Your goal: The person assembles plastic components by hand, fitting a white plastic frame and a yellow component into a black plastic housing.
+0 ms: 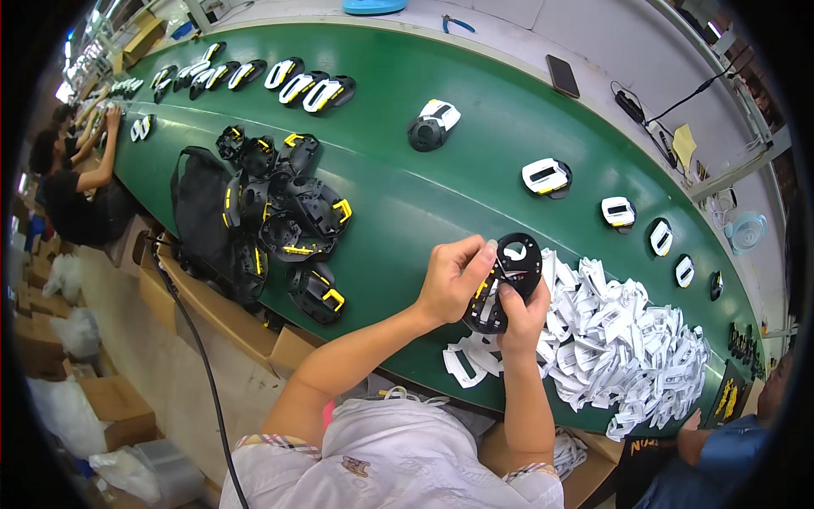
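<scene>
Both hands hold one black plastic housing [517, 252] above the green work table [398, 220]. My left hand [455, 278] grips its left edge, with thumb and fingers closed there. My right hand [526, 310] wraps the right side, its thumb pressed onto the inner face. Small light parts show inside the housing, too small to name. Close to my right hand lies a large heap of white plastic frames [627, 348], with a few loose white frames [465, 366] below the housing. To the left sits a pile of black housings with yellow clips [301, 225].
Assembled black-and-white units [434, 125] stand in a spaced row along the far side, several more at the far left. A black bag [201, 191] lies beside the housings. A phone [562, 76] rests on the back ledge. People [93, 182] sit at the left; another person [721, 450] sits at the lower right.
</scene>
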A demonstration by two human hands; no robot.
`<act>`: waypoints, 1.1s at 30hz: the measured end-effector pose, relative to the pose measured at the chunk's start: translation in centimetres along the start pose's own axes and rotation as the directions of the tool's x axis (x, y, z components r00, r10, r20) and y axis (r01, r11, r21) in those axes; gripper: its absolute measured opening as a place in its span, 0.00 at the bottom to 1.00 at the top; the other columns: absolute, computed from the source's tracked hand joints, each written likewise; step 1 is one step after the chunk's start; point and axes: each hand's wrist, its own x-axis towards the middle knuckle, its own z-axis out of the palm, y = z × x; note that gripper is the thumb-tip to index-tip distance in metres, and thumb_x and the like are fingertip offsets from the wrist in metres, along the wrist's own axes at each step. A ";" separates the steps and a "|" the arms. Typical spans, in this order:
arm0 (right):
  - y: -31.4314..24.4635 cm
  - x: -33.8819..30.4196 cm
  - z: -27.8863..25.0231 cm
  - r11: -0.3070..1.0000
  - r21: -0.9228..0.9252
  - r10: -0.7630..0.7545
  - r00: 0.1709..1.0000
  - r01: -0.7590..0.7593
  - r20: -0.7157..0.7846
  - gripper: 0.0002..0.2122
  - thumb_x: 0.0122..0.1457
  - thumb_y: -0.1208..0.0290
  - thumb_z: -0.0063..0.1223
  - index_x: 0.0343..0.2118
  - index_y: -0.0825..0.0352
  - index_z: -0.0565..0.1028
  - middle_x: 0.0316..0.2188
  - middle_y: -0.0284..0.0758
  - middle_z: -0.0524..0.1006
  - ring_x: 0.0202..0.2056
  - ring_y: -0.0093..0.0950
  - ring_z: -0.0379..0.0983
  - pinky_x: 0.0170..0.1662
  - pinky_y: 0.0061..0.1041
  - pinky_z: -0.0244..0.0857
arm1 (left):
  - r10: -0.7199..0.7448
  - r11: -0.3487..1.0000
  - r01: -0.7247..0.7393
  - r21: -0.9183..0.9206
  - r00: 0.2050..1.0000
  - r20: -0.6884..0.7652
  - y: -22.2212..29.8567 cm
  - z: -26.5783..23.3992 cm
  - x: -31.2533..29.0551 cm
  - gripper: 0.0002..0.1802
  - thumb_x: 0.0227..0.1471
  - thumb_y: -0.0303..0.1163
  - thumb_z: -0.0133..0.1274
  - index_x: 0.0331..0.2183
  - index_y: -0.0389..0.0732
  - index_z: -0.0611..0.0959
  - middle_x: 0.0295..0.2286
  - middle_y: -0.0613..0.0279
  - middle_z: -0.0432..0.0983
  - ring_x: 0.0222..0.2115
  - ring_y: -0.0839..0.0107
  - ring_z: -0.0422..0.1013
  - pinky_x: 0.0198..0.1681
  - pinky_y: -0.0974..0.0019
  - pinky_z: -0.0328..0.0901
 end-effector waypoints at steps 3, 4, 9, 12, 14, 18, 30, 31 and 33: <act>-0.4 0.2 -0.2 0.999 0.043 -0.012 1.000 0.011 0.022 0.15 0.44 0.79 0.47 0.39 0.73 0.69 0.31 0.30 0.70 0.32 0.18 0.65 0.38 0.17 0.59 | 0.007 0.997 -0.004 -0.072 0.999 0.035 0.1 0.4 0.0 0.20 0.53 0.36 0.46 0.17 0.33 0.66 0.11 0.65 0.58 0.17 0.83 0.54 0.17 0.72 0.51; -0.4 0.3 -0.2 0.998 0.056 -0.023 0.999 0.021 0.032 0.15 0.44 0.79 0.47 0.38 0.72 0.69 0.30 0.29 0.71 0.32 0.17 0.65 0.37 0.17 0.59 | 0.067 0.997 -0.066 -0.040 0.997 0.024 0.1 0.5 0.0 0.18 0.52 0.36 0.47 0.17 0.33 0.67 0.12 0.64 0.59 0.17 0.81 0.55 0.18 0.72 0.52; -0.7 0.6 -0.8 1.000 -0.021 -0.001 0.996 0.003 0.086 0.15 0.43 0.79 0.49 0.38 0.72 0.70 0.30 0.29 0.71 0.31 0.18 0.66 0.36 0.17 0.60 | 0.153 0.982 -0.157 0.104 0.987 0.045 0.9 0.7 0.2 0.16 0.50 0.35 0.47 0.18 0.34 0.67 0.13 0.62 0.61 0.15 0.75 0.57 0.19 0.71 0.55; -0.8 0.4 -0.3 0.999 -0.017 -0.036 0.996 0.038 0.083 0.14 0.44 0.79 0.49 0.38 0.72 0.70 0.30 0.30 0.72 0.31 0.19 0.66 0.37 0.18 0.60 | 0.137 0.989 -0.140 0.038 0.988 0.069 1.3 0.1 0.2 0.16 0.49 0.35 0.47 0.18 0.33 0.67 0.13 0.60 0.61 0.15 0.75 0.57 0.19 0.70 0.55; -0.7 0.3 -0.4 1.000 -0.001 -0.017 0.997 0.017 0.071 0.14 0.44 0.79 0.49 0.38 0.72 0.70 0.31 0.30 0.72 0.32 0.19 0.67 0.38 0.18 0.60 | 0.142 0.986 -0.147 0.079 0.988 0.069 0.9 0.0 0.0 0.17 0.49 0.35 0.47 0.18 0.33 0.66 0.13 0.59 0.61 0.15 0.75 0.57 0.19 0.70 0.55; -0.5 0.1 -0.3 1.000 -0.007 0.008 0.998 -0.007 0.068 0.14 0.45 0.79 0.49 0.38 0.72 0.70 0.30 0.30 0.72 0.32 0.18 0.66 0.38 0.18 0.60 | 0.180 0.981 -0.184 0.063 0.981 0.069 0.7 0.0 -0.3 0.17 0.49 0.34 0.47 0.18 0.32 0.66 0.13 0.59 0.61 0.15 0.75 0.57 0.20 0.70 0.55; -0.9 0.4 -0.2 0.992 -0.075 -0.089 0.990 0.098 0.111 0.13 0.48 0.75 0.51 0.38 0.71 0.68 0.30 0.30 0.70 0.32 0.18 0.65 0.38 0.18 0.60 | 0.082 0.996 -0.079 -0.038 0.991 0.102 0.0 -0.2 0.0 0.15 0.54 0.36 0.45 0.23 0.34 0.68 0.16 0.68 0.63 0.19 0.84 0.57 0.20 0.75 0.54; -0.9 0.5 -0.1 0.992 -0.050 -0.107 0.989 0.113 0.104 0.13 0.48 0.74 0.52 0.37 0.71 0.67 0.30 0.30 0.70 0.32 0.18 0.65 0.38 0.18 0.60 | 0.057 0.995 -0.049 -0.084 0.993 0.103 0.1 -0.3 0.0 0.14 0.54 0.35 0.45 0.25 0.34 0.69 0.17 0.69 0.65 0.20 0.85 0.58 0.22 0.76 0.56; -0.9 0.8 0.0 0.992 -0.018 -0.126 0.986 0.129 0.110 0.12 0.48 0.73 0.53 0.34 0.70 0.66 0.29 0.30 0.69 0.32 0.17 0.64 0.38 0.17 0.59 | 0.043 0.990 -0.036 -0.133 0.998 0.051 0.2 0.0 0.4 0.12 0.55 0.34 0.45 0.28 0.34 0.69 0.19 0.69 0.67 0.22 0.85 0.60 0.24 0.77 0.57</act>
